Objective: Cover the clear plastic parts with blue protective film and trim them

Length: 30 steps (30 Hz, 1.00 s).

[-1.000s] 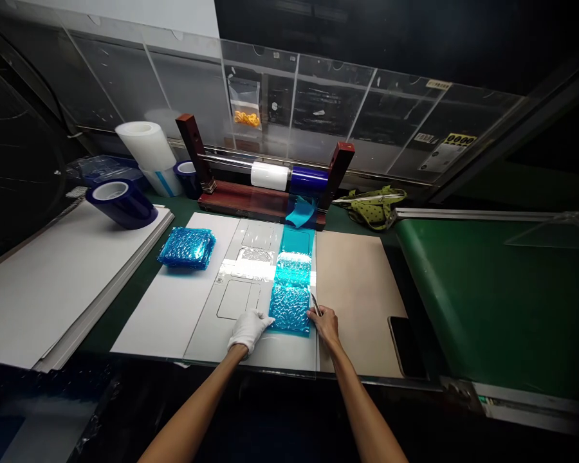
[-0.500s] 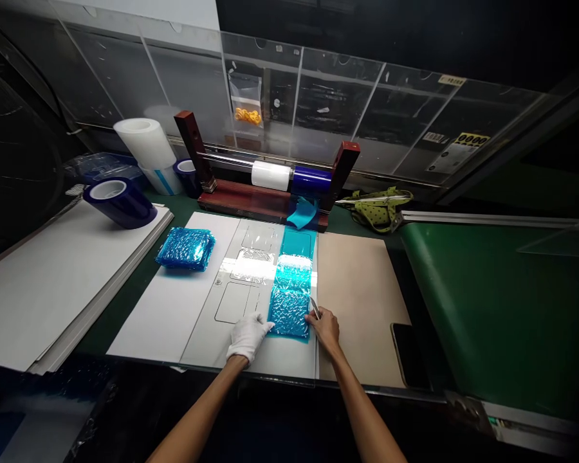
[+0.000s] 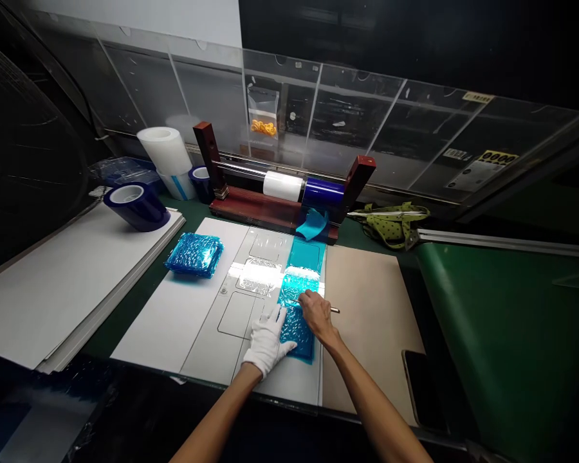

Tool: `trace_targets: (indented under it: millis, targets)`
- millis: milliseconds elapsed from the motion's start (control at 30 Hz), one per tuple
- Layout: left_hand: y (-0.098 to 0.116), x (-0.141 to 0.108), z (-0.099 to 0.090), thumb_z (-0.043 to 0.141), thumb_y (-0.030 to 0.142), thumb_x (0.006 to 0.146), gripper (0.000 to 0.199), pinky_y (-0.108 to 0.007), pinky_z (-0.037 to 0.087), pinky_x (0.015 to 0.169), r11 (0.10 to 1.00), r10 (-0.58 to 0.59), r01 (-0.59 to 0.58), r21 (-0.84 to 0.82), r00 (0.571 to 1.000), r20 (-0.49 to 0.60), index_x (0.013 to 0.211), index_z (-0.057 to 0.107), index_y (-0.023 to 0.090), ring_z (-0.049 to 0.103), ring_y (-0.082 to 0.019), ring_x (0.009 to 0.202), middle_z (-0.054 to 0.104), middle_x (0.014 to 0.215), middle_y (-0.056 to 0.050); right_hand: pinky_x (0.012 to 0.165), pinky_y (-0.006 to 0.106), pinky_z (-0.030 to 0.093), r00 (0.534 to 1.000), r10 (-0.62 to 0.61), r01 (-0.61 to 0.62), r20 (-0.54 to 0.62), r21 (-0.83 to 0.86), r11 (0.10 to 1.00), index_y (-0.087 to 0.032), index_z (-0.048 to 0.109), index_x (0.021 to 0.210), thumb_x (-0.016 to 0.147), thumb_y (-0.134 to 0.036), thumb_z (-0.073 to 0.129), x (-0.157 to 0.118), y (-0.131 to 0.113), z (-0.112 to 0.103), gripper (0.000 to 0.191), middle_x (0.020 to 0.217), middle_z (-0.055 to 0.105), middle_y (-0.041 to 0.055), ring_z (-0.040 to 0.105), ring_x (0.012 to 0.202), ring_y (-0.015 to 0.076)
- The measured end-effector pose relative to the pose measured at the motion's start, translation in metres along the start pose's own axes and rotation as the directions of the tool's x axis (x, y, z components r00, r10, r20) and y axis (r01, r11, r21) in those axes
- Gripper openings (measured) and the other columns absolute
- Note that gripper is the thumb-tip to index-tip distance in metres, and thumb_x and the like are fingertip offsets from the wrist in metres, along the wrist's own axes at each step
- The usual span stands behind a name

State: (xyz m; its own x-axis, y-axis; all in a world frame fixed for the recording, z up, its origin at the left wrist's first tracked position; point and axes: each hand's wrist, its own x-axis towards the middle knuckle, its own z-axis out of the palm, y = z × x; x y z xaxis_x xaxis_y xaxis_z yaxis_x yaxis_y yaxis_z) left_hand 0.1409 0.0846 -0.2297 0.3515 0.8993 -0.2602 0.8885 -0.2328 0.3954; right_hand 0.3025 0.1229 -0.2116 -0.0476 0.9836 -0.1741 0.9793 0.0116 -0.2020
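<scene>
My left hand [image 3: 266, 344], in a white glove, lies with its fingers spread on the left edge of a stack of glossy blue film pieces [image 3: 296, 331]. In my bare right hand [image 3: 317, 315] is a slim metal craft knife [image 3: 335, 310]; its handle sticks out to the right and its thin tip points left, over the film just above the stack. Beyond the hand, a strip of blue film [image 3: 305, 255] runs up the clear sheet [image 3: 207, 341] toward the roll holder. Where the tip meets the film is too small to make out.
A wooden stand [image 3: 255, 207] carries a white roll [image 3: 282, 186] and a blue film roll [image 3: 323, 193]. Another blue film stack [image 3: 195, 254] lies to the left. Tan board [image 3: 371, 321] and a phone [image 3: 422, 389] are on the right. A blue roll [image 3: 137, 207] rests on white sheets [image 3: 53, 289].
My right hand has moved from the film's right edge onto the film, turning the knife sideways. My left hand has shifted from the lower left corner up, spreading its fingers. The view has tilted slightly.
</scene>
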Motion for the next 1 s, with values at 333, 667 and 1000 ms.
trace_targets:
  millis: [333,667,1000]
  targets:
    - [0.004,0.0,-0.006,0.066,0.055,0.064,0.094,-0.043,0.035,0.096,0.998,-0.06,0.059,0.018,0.997,0.053,0.143,0.03,0.021,0.046,-0.036,0.118,0.037,0.147,-0.011,0.058,0.025,0.028,0.991,-0.102,0.11,0.088,-0.088,0.99,-0.021,0.063,0.088,0.093,-0.016,0.037,0.023,-0.013,0.004,0.027,0.093,0.062,0.0057,0.053,0.086,0.0172]
    - [0.006,-0.003,-0.003,0.067,0.056,0.061,0.098,-0.047,0.034,0.099,0.998,-0.046,0.045,0.043,0.998,0.034,0.143,0.029,0.017,0.04,-0.039,0.124,0.031,0.149,-0.013,0.059,0.026,0.029,0.957,0.279,-0.271,0.083,-0.092,0.958,-0.018,0.066,0.09,0.087,-0.016,0.045,-0.058,0.088,-0.025,0.021,0.092,0.067,0.0104,0.062,0.083,0.0203]
    - [0.015,-0.016,0.044,0.073,0.065,0.039,0.131,-0.053,0.006,0.113,0.994,0.022,-0.026,0.106,0.999,0.032,0.146,0.017,0.014,0.009,-0.038,0.141,0.013,0.154,-0.017,0.062,0.026,0.033,0.893,0.438,-0.45,0.103,0.226,0.864,-0.02,0.067,0.086,0.083,-0.022,0.052,-0.09,0.04,0.016,0.016,0.092,0.07,0.0085,0.064,0.086,0.0218]
